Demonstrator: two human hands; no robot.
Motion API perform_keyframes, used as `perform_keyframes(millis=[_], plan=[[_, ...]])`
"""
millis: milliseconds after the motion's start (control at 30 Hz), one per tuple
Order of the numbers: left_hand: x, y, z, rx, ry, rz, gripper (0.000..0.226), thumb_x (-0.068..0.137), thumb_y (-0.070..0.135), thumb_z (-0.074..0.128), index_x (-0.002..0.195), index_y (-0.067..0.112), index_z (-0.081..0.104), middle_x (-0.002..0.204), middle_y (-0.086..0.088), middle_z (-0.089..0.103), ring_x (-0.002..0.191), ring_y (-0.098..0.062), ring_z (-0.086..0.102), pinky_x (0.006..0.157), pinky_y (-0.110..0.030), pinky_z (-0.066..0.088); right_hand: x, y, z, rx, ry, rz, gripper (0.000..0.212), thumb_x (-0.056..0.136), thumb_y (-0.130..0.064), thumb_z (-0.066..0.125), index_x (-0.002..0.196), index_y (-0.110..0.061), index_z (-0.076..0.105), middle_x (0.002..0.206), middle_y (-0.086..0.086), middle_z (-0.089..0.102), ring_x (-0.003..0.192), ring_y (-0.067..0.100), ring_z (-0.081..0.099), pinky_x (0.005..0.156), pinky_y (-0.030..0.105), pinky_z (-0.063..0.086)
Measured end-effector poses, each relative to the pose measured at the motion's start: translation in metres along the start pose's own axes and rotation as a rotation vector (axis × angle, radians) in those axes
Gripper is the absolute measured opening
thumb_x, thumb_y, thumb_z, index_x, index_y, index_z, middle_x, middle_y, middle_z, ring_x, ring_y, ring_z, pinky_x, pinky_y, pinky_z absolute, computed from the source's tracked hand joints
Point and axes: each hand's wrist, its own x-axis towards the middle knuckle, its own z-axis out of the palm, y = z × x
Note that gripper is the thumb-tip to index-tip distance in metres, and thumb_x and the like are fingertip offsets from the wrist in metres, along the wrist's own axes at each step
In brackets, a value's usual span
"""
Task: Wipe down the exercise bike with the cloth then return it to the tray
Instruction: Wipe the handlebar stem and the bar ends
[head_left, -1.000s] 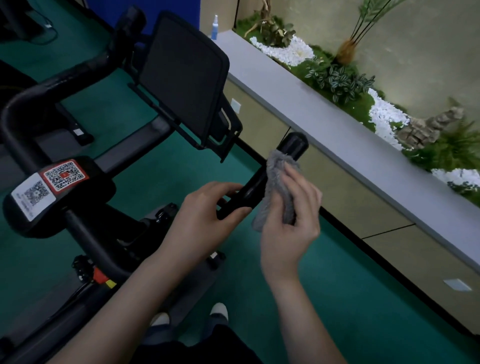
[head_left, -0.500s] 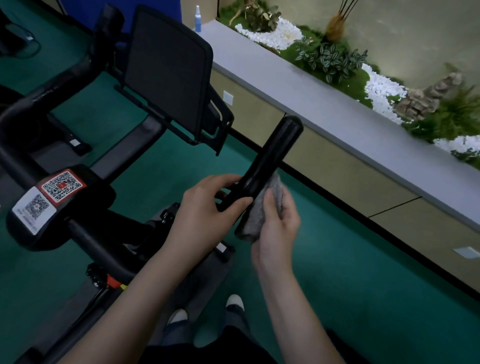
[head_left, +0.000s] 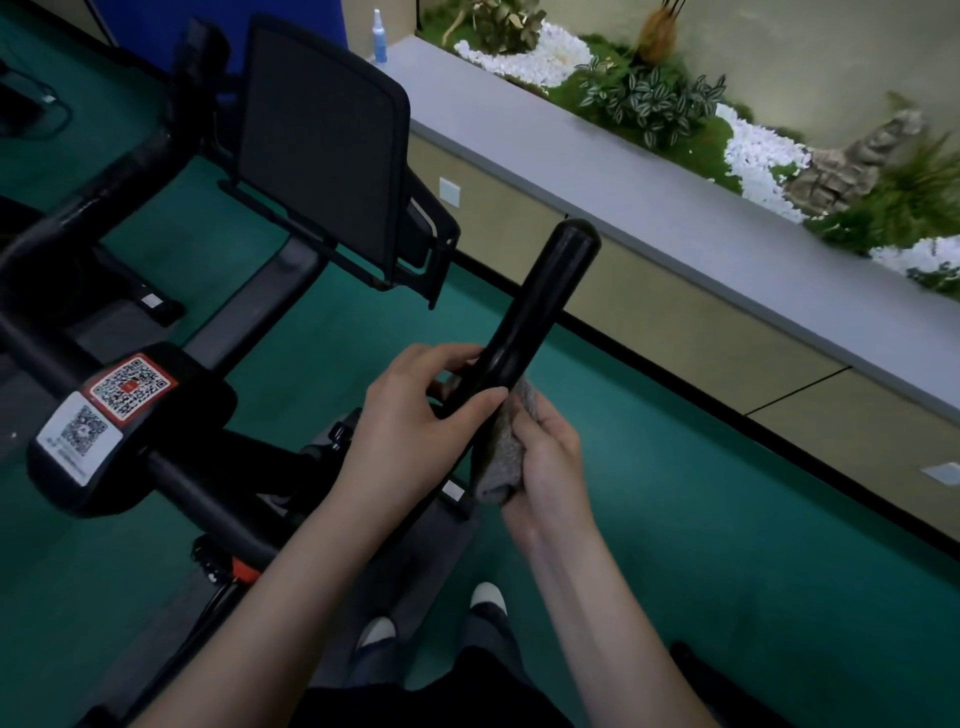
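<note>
Grey cloth (head_left: 500, 452) bunched in right fingers (head_left: 532, 422), against handlebar (head_left: 540, 301) | left fingers (head_left: 441, 357) grip handlebar

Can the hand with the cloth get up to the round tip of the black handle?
Probably yes. The right hand holds the cloth low on the handlebar; the bar above is bare.

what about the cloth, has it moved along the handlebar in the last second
Yes. The cloth, gripped by the right hand, slid down the handlebar, away from its rounded tip toward the left hand; the tip now shows bare.
</note>
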Motion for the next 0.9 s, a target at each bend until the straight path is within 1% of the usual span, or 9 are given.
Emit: perform_keyframes(millis=[67, 300, 433, 500, 567, 633, 700, 767, 900], plan=[[0.000, -0.001, 0.000, 0.011, 0.000, -0.008, 0.034, 0.078, 0.037, 0.071, 0.112, 0.032, 0.064, 0.101, 0.019, 0.056, 0.089, 0.006, 0.055, 0.077, -0.011, 0.045, 0.002, -0.004, -0.002, -0.014, -0.027, 0.048, 0.031, 0.098, 0.004, 0.034, 0.106, -0.002, 0.064, 0.099, 0.016, 0.072, 0.088, 0.023, 0.071, 0.070, 0.027, 0.057], [-0.003, 0.001, -0.002, 0.000, -0.010, -0.008, 0.036, 0.078, 0.039, 0.071, 0.113, 0.036, 0.062, 0.103, 0.024, 0.056, 0.091, 0.008, 0.054, 0.074, -0.005, 0.043, 0.016, -0.013, 0.005, -0.038, 0.016, -0.013, 0.028, 0.098, 0.002, 0.037, 0.111, 0.001, 0.062, 0.110, 0.019, 0.068, 0.103, 0.032, 0.065, 0.091, 0.037, 0.054], [-0.002, 0.000, -0.002, -0.011, 0.000, -0.021, 0.035, 0.081, 0.039, 0.068, 0.115, 0.032, 0.062, 0.102, 0.023, 0.058, 0.094, 0.009, 0.052, 0.073, -0.004, 0.043, -0.004, -0.002, -0.005, -0.176, 0.096, -0.104, 0.022, 0.096, -0.001, 0.048, 0.098, -0.009, 0.068, 0.087, 0.004, 0.073, 0.081, 0.013, 0.068, 0.069, 0.023, 0.055], [-0.002, 0.001, -0.002, -0.019, -0.002, -0.016, 0.033, 0.083, 0.038, 0.067, 0.115, 0.031, 0.063, 0.102, 0.020, 0.059, 0.094, 0.009, 0.052, 0.071, -0.004, 0.043, -0.012, -0.002, -0.011, -0.275, 0.183, -0.240, 0.019, 0.093, -0.002, 0.054, 0.094, -0.014, 0.069, 0.083, -0.003, 0.073, 0.079, 0.010, 0.066, 0.070, 0.025, 0.053], [0.000, 0.002, -0.001, -0.025, -0.003, -0.013, 0.028, 0.085, 0.035, 0.065, 0.112, 0.029, 0.065, 0.101, 0.019, 0.060, 0.091, 0.007, 0.054, 0.070, -0.006, 0.043, -0.016, -0.007, -0.015, -0.430, 0.270, -0.540, 0.022, 0.091, 0.000, 0.059, 0.094, -0.020, 0.069, 0.089, -0.004, 0.071, 0.087, 0.010, 0.066, 0.078, 0.028, 0.051], [0.001, 0.003, -0.001, -0.032, -0.003, -0.015, 0.023, 0.088, 0.030, 0.063, 0.110, 0.026, 0.067, 0.101, 0.016, 0.062, 0.088, 0.005, 0.056, 0.070, -0.008, 0.044, -0.016, -0.012, -0.015, -0.702, 0.221, -0.910, 0.024, 0.087, 0.002, 0.062, 0.099, -0.018, 0.069, 0.100, 0.001, 0.066, 0.098, 0.015, 0.062, 0.087, 0.026, 0.048], [0.002, 0.003, -0.002, -0.038, -0.010, -0.009, 0.021, 0.090, 0.023, 0.061, 0.110, 0.023, 0.067, 0.102, 0.015, 0.063, 0.089, 0.006, 0.056, 0.071, -0.005, 0.043, -0.014, -0.009, -0.013, -0.954, 0.089, -1.162, 0.025, 0.082, 0.008, 0.064, 0.102, -0.005, 0.070, 0.104, 0.008, 0.063, 0.102, 0.020, 0.058, 0.091, 0.024, 0.045], [0.003, 0.003, -0.003, -0.036, -0.024, -0.001, 0.022, 0.091, 0.018, 0.058, 0.111, 0.022, 0.066, 0.104, 0.012, 0.063, 0.091, 0.007, 0.056, 0.071, -0.002, 0.041, -0.012, -0.001, -0.010, -1.096, 0.007, -1.228, 0.029, 0.077, 0.016, 0.066, 0.102, 0.002, 0.071, 0.103, 0.012, 0.064, 0.100, 0.023, 0.055, 0.093, 0.024, 0.044], [0.003, 0.003, -0.004, -0.071, -0.037, -0.025, 0.025, 0.094, 0.016, 0.053, 0.114, 0.022, 0.065, 0.109, 0.010, 0.065, 0.093, 0.000, 0.059, 0.074, -0.007, 0.044, -0.005, 0.004, -0.006, -1.149, 0.031, -1.219, 0.033, 0.076, 0.020, 0.066, 0.103, 0.003, 0.071, 0.103, 0.010, 0.064, 0.099, 0.023, 0.053, 0.094, 0.025, 0.044]])
